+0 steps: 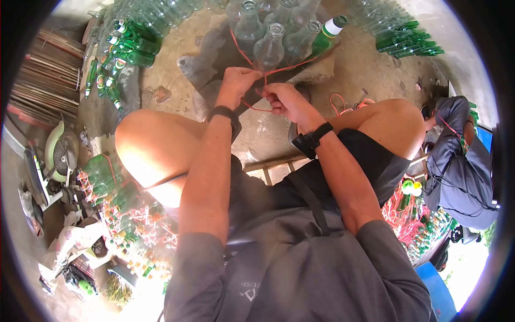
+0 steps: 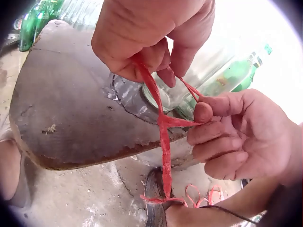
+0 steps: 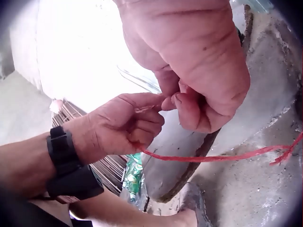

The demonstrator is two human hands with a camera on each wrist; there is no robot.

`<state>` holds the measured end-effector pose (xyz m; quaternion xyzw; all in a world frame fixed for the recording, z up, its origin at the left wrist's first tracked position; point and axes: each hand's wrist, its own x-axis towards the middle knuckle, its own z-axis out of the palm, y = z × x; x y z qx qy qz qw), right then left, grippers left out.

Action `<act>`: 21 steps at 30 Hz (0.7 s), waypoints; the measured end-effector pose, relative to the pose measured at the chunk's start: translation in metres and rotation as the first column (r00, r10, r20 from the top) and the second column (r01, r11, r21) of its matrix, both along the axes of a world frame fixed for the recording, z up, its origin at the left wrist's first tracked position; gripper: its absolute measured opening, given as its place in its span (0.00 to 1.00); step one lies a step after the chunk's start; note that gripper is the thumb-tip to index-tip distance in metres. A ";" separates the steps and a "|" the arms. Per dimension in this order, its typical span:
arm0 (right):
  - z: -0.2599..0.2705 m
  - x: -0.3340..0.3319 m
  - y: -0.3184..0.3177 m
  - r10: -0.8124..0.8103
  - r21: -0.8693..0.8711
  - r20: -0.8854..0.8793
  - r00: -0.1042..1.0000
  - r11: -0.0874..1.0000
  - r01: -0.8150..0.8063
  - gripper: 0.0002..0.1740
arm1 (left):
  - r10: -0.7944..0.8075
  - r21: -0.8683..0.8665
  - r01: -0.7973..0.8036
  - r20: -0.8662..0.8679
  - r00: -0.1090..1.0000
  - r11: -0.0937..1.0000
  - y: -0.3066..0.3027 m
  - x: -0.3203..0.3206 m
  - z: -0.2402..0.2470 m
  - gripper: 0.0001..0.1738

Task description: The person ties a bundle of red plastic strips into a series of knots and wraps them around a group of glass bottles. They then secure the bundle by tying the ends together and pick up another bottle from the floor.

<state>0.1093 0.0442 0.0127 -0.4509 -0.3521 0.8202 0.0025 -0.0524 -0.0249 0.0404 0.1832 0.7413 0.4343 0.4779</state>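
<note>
Red plastic twine [image 1: 294,67] runs round a group of clear glass bottles [image 1: 269,47] and a green bottle [image 1: 323,38] with a white neck label. The left hand [image 1: 238,85] pinches the twine at the near side of the bottles; in the left wrist view a strand [image 2: 150,87] comes out of its curled fingers. Just right of it, the right hand [image 1: 289,104] pinches a loop of the twine between thumb and forefinger [image 2: 203,111]. The strands cross between the hands. A loose tail [image 3: 222,158] hangs from the left hand.
The bottles stand on a dark slab [image 2: 71,104] before the person's crossed legs. Green bottles [image 1: 134,45] lie at the left and more [image 1: 407,42] at the right. Loose twine [image 1: 343,104] is by the right knee. Another person's legs [image 1: 456,145] are at far right.
</note>
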 end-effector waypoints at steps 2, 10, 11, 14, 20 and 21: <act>0.003 -0.004 -0.001 0.056 0.010 0.007 0.998 0.998 -0.056 0.10 | -0.027 -0.027 0.026 -0.015 1.000 0.999 0.001 -0.001 -0.001 0.15; -0.004 -0.009 -0.004 0.057 0.007 -0.005 0.998 0.998 -0.057 0.10 | -0.042 -0.037 0.045 0.076 0.996 0.998 -0.001 -0.001 -0.007 0.13; -0.005 -0.009 -0.004 0.060 0.028 0.012 0.998 0.998 -0.061 0.11 | -0.036 -0.058 0.042 0.097 0.995 0.997 -0.001 -0.001 -0.007 0.12; -0.001 -0.011 -0.004 0.100 0.028 0.001 0.995 0.995 -0.100 0.11 | -0.026 -0.056 0.031 0.093 0.995 0.998 0.000 0.001 -0.006 0.12; 0.017 -0.012 -0.006 -0.044 0.373 0.051 0.998 0.927 0.021 0.11 | -0.068 0.005 0.068 -0.030 0.997 0.998 -0.001 -0.001 -0.009 0.13; 0.016 -0.013 -0.006 -0.042 0.376 0.051 0.998 0.927 0.020 0.11 | -0.067 0.007 0.067 -0.030 0.997 0.998 -0.001 0.001 -0.011 0.13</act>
